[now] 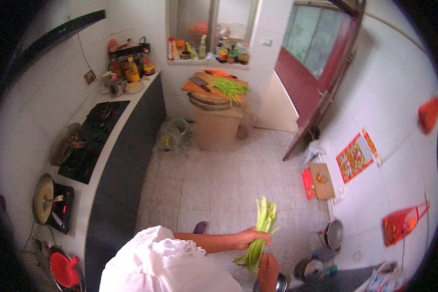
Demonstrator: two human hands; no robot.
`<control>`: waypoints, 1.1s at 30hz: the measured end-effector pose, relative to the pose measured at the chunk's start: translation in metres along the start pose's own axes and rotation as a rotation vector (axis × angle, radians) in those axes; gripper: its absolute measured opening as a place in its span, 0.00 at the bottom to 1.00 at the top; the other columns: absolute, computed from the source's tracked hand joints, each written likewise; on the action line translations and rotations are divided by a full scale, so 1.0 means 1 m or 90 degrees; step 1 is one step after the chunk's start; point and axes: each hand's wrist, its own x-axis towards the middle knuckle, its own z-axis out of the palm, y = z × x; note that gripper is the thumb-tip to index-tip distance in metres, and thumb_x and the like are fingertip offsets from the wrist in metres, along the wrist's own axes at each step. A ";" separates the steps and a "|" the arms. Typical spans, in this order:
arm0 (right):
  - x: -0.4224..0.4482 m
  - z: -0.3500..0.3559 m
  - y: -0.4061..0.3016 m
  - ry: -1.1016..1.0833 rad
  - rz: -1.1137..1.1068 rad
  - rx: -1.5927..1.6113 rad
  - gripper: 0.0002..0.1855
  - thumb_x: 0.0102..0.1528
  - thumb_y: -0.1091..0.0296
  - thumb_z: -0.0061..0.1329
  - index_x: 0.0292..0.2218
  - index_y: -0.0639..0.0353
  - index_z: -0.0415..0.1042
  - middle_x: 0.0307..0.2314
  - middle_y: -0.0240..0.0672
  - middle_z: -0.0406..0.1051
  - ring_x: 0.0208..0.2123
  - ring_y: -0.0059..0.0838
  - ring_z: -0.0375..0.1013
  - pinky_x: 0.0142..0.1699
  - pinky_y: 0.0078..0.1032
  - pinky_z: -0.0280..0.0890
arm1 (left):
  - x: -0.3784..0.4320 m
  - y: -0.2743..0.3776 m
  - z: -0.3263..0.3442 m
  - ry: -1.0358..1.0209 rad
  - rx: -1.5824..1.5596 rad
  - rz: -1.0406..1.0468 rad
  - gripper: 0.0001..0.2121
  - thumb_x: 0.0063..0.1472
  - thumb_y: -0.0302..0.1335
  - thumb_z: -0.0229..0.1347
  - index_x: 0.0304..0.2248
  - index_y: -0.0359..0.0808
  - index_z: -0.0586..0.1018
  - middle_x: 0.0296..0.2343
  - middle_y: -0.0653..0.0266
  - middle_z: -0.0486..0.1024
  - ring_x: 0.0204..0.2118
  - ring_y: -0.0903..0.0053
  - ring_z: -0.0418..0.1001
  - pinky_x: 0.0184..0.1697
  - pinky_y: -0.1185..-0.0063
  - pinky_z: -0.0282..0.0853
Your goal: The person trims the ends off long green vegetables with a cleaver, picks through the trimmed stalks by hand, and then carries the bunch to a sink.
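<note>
A bunch of long pale-green vegetable stalks (263, 219) is in front of me, over the tiled floor. My left hand (253, 239) is wrapped around its middle, with the pale, thicker ends pointing away from me. Thinner, darker green ends (250, 259) hang towards me. My right hand (268, 268) is curled against these lower stalks, close below the left; its fingertips are partly hidden. Under the right wrist a metal bowl or pan (281, 283) shows only in part.
To the left runs a counter (95, 182) with a gas hob (98, 138), wok (65, 144) and lidded pan on an induction cooker (64, 210). Ahead, a chopping board (193, 85) bears a cleaver (200, 83) and green stems (230, 87). Pots (312, 269) stand at lower right.
</note>
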 end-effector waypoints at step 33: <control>0.763 0.372 -0.373 -0.559 0.078 0.468 0.16 0.51 0.61 0.39 0.39 0.61 0.61 0.31 0.35 0.67 0.29 0.39 0.67 0.35 0.34 0.62 | -0.142 0.354 -0.312 0.825 -0.631 1.081 0.02 0.50 0.21 0.51 0.23 0.34 0.69 0.19 0.64 0.68 0.22 0.76 0.66 0.30 0.80 0.68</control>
